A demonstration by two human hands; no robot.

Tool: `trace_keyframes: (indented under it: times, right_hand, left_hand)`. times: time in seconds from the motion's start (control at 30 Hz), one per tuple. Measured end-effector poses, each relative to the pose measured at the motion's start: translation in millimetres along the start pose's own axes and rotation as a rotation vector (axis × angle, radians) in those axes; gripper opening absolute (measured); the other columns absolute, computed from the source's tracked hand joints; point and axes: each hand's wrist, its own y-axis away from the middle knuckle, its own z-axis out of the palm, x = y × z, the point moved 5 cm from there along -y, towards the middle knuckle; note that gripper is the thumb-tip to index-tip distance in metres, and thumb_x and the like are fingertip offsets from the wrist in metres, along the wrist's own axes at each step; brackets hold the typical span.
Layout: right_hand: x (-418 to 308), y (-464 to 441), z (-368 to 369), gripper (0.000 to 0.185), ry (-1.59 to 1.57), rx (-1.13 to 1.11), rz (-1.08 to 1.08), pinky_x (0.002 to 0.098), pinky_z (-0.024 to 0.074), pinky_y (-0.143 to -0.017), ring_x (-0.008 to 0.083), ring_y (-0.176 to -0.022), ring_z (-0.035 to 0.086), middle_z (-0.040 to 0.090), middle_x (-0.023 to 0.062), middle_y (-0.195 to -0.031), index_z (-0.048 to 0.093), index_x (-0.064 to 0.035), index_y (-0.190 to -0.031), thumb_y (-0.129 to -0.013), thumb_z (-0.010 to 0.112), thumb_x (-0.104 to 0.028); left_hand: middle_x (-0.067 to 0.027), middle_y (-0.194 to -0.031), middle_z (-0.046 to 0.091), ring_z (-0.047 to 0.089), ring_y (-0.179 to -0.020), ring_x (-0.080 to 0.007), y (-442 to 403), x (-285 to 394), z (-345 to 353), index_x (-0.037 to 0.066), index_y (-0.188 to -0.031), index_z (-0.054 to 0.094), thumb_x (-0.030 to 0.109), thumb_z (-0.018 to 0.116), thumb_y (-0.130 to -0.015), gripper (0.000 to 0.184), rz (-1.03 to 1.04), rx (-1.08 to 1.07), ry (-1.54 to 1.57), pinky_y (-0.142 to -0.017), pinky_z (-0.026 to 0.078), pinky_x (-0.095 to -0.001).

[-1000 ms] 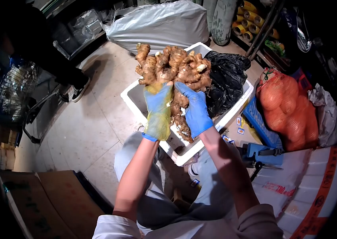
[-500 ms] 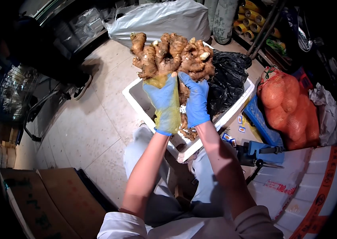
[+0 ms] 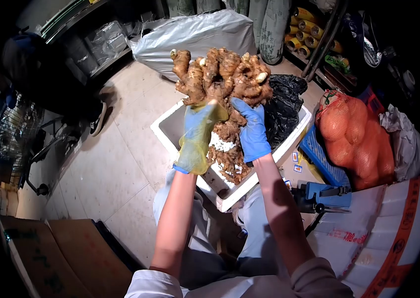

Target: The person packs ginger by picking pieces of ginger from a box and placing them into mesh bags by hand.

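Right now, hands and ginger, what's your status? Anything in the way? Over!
Left hand, right hand: both holding the ginger. Held above white box. Black plastic close by on the right, perhaps in the way.

No wording can be read with certainty around the white foam tub (image 3: pixel 171 128), though printing shows on several things: to its lower right, an orange-red tape (image 3: pixel 399 246) across a stack of white boxes (image 3: pixel 416 231) carries black Chinese-style characters and a round black emblem, and red characters, too blurred to make out, stand on a white package (image 3: pixel 331 226) between that tape and the tub. To the tub's lower left, a brown carton (image 3: pixel 83 248) bears dark, smeared-looking characters, while blue-bordered picture labels (image 3: pixel 297 169) lie just right of it.
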Motion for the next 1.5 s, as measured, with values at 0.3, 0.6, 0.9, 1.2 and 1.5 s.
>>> trace_keyframes:
  times: [0.3,0.6,0.9,1.2,1.5]
  right_hand:
    - [-1.8,3.8,-8.8,0.044,-0.063,0.004,-0.016,0.0257,0.0416,-0.081,0.0124,-0.091,0.052,0.052,0.004,-0.102,0.046,-0.0048,-0.108,-0.067,0.062,-0.001]
    - [-1.5,7.6,-7.9,0.039,0.027,0.025,0.054,0.0246,0.0412,-0.079,0.0123,-0.084,0.054,0.054,0.0048,-0.096,0.048,-0.0014,-0.102,-0.066,0.063,-0.001]
    - [25.1,0.5,-34.0,0.027,0.279,0.081,0.058,0.0229,0.0427,-0.073,0.0116,-0.078,0.055,0.057,0.0075,-0.09,0.054,0.0052,-0.094,-0.07,0.06,-0.004]
    - [13.2,10.9,-16.4,0.027,0.11,0.12,0.074,0.0246,0.0417,-0.07,0.013,-0.074,0.055,0.058,0.0074,-0.085,0.057,0.0061,-0.088,-0.066,0.064,-0.007]
    - [11.1,10.8,-13.2,0.026,0.127,0.155,-0.045,0.0241,0.0422,-0.07,0.0129,-0.074,0.054,0.057,0.0067,-0.085,0.056,0.0077,-0.087,-0.065,0.064,-0.004]
  left_hand:
    - [-0.0043,-0.091,0.052,0.051,-0.087,-0.0154,15.0,-0.4,7.4,0.003,-0.097,0.047,0.009,0.056,-0.076,0.023,-0.024,-0.295,0.162,-0.082,0.041,-0.0311]
    - [-0.0021,-0.073,0.053,0.05,-0.064,-0.0086,12.6,-17.8,20.6,0.001,-0.085,0.053,0.006,0.057,-0.075,0.011,0.008,-0.087,0.004,-0.054,0.04,-0.0182]
    - [-0.0028,-0.072,0.054,0.052,-0.06,-0.0096,-1.5,-29.4,8.2,0.0,-0.084,0.053,0.005,0.059,-0.072,0.015,0.198,0.081,-0.04,-0.053,0.044,-0.0209]
    - [-0.0096,-0.081,0.054,0.054,-0.067,-0.0139,17.8,-14.8,18.4,-0.003,-0.096,0.038,-0.001,0.065,-0.064,0.041,0.354,0.154,0.031,-0.058,0.046,-0.023]
    - [-0.0093,-0.085,0.05,0.052,-0.069,-0.0123,14.9,-16.2,20.3,-0.002,-0.102,0.032,-0.006,0.061,-0.065,0.047,0.319,0.152,0.046,-0.056,0.045,-0.0211]
